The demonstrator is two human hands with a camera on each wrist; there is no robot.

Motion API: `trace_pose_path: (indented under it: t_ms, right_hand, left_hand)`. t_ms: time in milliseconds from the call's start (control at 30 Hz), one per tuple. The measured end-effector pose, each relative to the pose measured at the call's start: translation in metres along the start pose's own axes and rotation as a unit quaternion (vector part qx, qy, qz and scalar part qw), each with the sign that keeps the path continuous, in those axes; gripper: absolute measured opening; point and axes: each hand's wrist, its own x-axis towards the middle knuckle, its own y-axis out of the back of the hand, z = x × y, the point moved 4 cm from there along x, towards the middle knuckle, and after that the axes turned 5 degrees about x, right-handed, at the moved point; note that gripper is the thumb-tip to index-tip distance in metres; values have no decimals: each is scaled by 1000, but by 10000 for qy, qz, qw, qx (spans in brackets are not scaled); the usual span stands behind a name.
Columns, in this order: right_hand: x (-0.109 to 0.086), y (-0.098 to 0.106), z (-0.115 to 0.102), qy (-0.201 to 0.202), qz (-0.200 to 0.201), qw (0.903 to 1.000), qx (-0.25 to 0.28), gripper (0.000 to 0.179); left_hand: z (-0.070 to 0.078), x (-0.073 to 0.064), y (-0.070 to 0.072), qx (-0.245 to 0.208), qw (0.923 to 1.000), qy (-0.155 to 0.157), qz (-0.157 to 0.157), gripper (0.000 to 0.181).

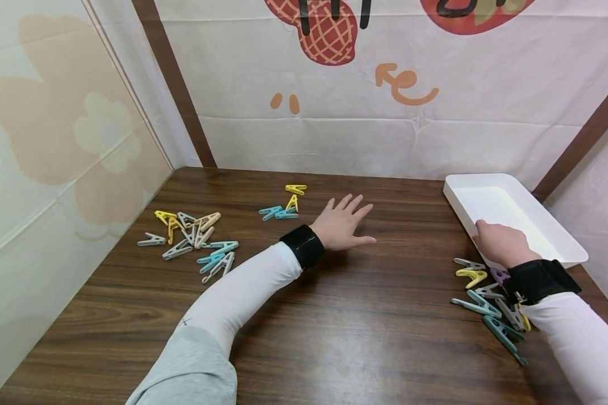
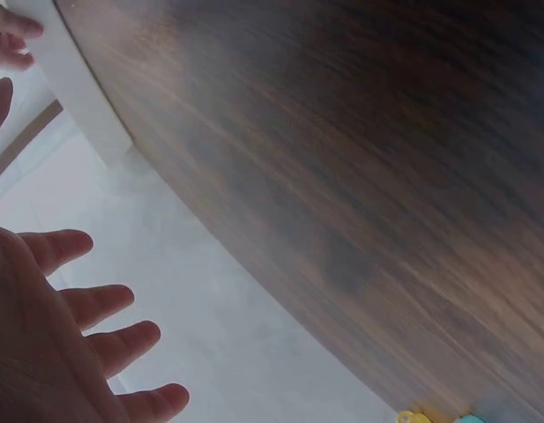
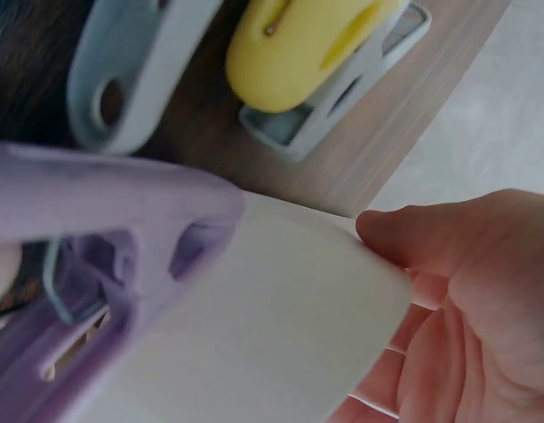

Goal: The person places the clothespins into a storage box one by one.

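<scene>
My right hand [image 1: 504, 244] grips the near left edge of a white tray [image 1: 453, 194]. In the right wrist view the thumb lies at the tray wall [image 3: 280, 300], and the other fingers are behind it, partly hidden. Under and beside that wrist lie several clothespins: a purple clothespin [image 1: 499, 275], a yellow clothespin [image 1: 472, 275], green and grey ones, some overlapped by the wristband. My left hand [image 1: 340, 222] hovers over the table with its fingers spread and holds nothing. To its left lie blue clothespins [image 1: 286, 215] and yellow clothespins [image 1: 296, 189].
A larger group of clothespins, with beige [image 1: 208, 221], grey [image 1: 177, 249], yellow and blue ones, lies on the left of the brown wooden table [image 1: 365, 337]. A white printed cloth [image 1: 324, 140] rises along the table's back edge, with more cloth at both sides.
</scene>
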Motion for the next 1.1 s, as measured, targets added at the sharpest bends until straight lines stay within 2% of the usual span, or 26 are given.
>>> trace_pose_path:
  t_ms: [567,933,1100]
  right_hand:
    - [1,0,-4,294,199,9992,-164,17]
    - [-3,-2,-18,644,322,9970,-269,25]
    - [-7,-4,-25,784,306,9961,-274,26]
  left_hand:
    - [32,27,-1,221,9990,-382,91,83]
    - [52,43,7,443,9975,-535,108,79]
    - [60,51,5,563,9967,-589,18,79]
